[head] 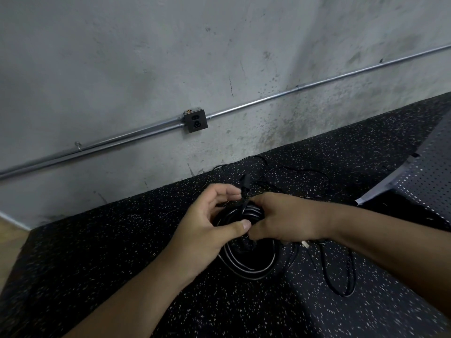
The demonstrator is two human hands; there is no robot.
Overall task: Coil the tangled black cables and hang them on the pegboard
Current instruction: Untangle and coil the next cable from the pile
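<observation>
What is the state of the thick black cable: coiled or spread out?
Coiled: the thick black cable forms several stacked round loops.

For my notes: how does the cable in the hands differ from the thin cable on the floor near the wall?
The coiled cable is wound in round loops; the loose cable sprawls in open curves. The coiled cable looks thicker than the loose cable. The left hand and right hand grip the coiled cable; the loose cable lies untouched. Both are black.
</observation>
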